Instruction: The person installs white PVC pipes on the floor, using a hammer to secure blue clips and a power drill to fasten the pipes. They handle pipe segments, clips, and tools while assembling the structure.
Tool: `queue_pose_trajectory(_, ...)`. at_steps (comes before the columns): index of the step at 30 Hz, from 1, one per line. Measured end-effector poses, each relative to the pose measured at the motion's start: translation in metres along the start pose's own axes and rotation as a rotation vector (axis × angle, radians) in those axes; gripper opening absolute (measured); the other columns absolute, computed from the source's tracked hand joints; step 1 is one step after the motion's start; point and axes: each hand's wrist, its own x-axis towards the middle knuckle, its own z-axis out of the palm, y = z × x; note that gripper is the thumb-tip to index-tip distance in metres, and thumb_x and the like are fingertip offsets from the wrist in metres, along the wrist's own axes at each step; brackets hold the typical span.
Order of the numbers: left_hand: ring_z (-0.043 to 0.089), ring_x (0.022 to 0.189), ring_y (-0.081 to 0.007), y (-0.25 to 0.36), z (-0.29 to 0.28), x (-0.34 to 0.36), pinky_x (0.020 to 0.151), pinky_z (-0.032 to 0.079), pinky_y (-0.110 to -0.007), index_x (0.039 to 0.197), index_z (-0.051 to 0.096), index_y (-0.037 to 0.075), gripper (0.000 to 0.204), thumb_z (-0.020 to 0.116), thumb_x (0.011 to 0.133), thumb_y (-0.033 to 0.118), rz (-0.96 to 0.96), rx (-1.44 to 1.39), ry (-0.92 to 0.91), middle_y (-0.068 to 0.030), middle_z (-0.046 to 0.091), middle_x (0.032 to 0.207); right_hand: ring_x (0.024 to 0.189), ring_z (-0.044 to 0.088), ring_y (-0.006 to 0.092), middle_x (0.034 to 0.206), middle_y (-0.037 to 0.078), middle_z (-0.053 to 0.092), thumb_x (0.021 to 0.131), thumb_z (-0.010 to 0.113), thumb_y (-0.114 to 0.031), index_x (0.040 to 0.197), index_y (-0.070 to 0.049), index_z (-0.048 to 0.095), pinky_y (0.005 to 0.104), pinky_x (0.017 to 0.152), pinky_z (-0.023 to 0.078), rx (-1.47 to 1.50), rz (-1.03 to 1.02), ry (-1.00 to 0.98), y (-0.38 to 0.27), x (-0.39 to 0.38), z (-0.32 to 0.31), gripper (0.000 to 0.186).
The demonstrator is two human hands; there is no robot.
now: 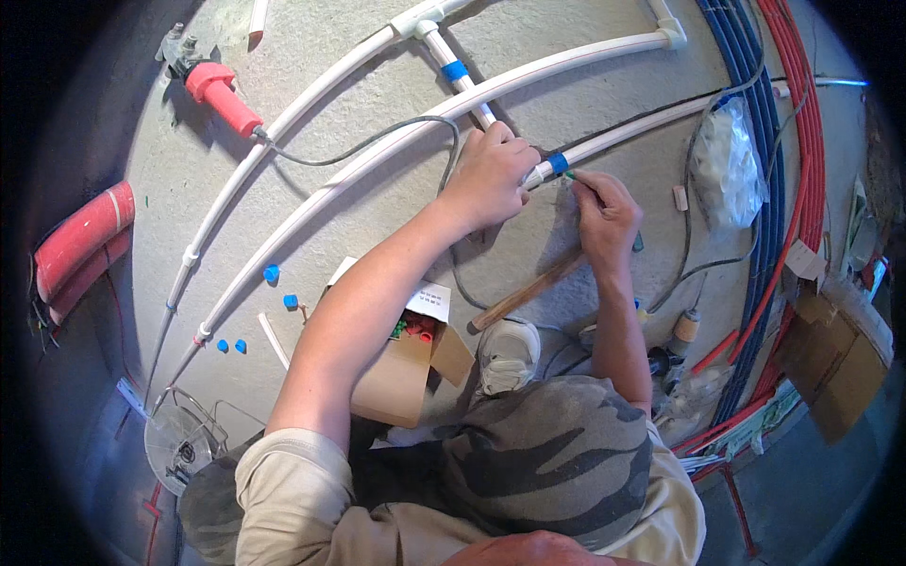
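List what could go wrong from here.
The grey cable crosses a white pipe and passes beneath the left forearm; it might snag.
The wooden handle lies near the white shoe and could roll underfoot.
Should the left hand shift, the slim green tool in the right hand may slip beside the blue band.

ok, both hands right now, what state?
Left hand: closed on the white pipe, near the blue band.
Right hand: closed, pinching a slim green-tipped item; can't tell what kind.
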Motion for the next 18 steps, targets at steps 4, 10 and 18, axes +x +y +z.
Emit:
queue_pose_trajectory(4,0.055,0.111,-0.0281,-0.002,0.000,-0.002,0.095,0.040,-0.045,0.109,0.071,0.011,0.048,0.087,0.064,0.017,-0.017,-0.002,-0.011,-0.0024,0.068,0.105,0.077,0.071,0.0284,0.089,0.016,0.073,0.086,0.074,0.002,0.099,0.000,0.073,0.0372,0.072,0.055,-0.069,0.052,-0.051,-0.006,0.006,0.005,0.013)
queue_pose_trajectory(10,0.055,0.111,-0.0278,-0.003,0.003,-0.001,0.096,0.040,-0.044,0.109,0.071,0.012,0.048,0.087,0.065,0.017,-0.011,-0.005,-0.007,-0.0026,0.066,0.106,0.080,0.071,0.0398,0.087,0.019,0.070,0.088,0.072,-0.001,0.100,-0.003,0.061,0.0462,0.070,0.055,-0.262,0.022,-0.176,-0.015,0.018,0.001,0.016)
queue_pose_trajectory(18,0.055,0.110,-0.0275,-0.003,0.004,-0.002,0.096,0.040,-0.044,0.108,0.071,0.012,0.042,0.084,0.068,0.016,0.001,-0.002,0.014,-0.0022,0.066,0.106,0.082,0.071,0.0433,0.085,0.022,0.070,0.092,0.067,-0.005,0.106,-0.005,0.055,0.0532,0.071,0.054,-0.359,-0.002,-0.247,-0.017,0.027,0.008,0.019)
